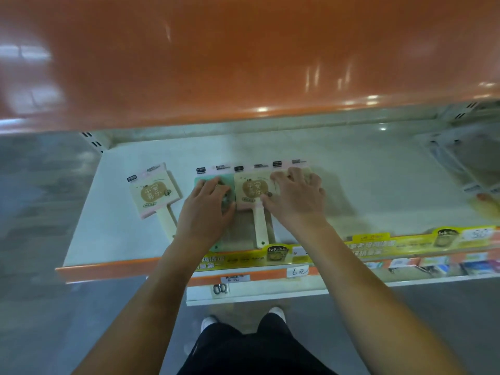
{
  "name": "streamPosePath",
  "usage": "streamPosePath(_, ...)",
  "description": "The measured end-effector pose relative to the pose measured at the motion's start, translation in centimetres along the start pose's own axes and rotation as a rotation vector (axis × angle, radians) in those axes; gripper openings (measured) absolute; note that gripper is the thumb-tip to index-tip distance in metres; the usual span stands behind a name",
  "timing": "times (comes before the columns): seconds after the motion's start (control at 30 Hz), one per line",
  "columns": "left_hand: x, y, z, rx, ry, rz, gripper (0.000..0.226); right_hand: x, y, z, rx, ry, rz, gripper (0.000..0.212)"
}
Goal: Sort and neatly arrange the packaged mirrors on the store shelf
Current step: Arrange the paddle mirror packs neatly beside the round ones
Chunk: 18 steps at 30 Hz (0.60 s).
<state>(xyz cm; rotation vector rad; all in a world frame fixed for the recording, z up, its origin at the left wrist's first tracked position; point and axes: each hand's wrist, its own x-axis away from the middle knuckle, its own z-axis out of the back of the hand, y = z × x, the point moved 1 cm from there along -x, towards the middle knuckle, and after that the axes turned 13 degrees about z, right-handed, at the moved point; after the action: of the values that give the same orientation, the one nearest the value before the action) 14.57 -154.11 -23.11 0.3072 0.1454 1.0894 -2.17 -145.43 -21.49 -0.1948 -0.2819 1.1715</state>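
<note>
Several packaged hand mirrors lie flat on the white shelf (113,239). A pink-edged mirror (155,193) lies apart at the left, tilted, its handle toward the front edge. My left hand (208,209) rests flat on a green-edged mirror (213,246). Beside it lies a pink-edged mirror (251,192) with a cream handle. My right hand (296,197) rests with spread fingers on the rightmost mirror (307,171), which is mostly hidden; its thumb touches the middle pink one. These three lie side by side, touching.
An orange shelf (243,63) overhangs close above. A yellow price strip (378,246) runs along the shelf's front edge. Blurred packages (473,185) sit at the far right of the shelf. Lower shelves (433,266) with small goods are below. My feet stand on grey floor.
</note>
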Motion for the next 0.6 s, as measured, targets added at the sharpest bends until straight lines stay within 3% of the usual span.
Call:
streamPosePath(0.23, 0.1, -0.4, -0.4, 0.019, 0.009, -0.001, 0.042, -0.2, -0.2, -0.2, -0.006, 0.028, -0.008, 0.051)
streamPosePath(0.4, 0.3, -0.7, -0.8, 0.029, -0.037, 0.022, 0.073, 0.0, -0.1, -0.4, -0.008, 0.033, -0.002, 0.051)
streamPosePath(0.6, 0.4, -0.4, -1.1, 0.031, -0.017, 0.027, 0.060, 0.9, 1.6, 0.0, 0.001, -0.089, 0.115, 0.063)
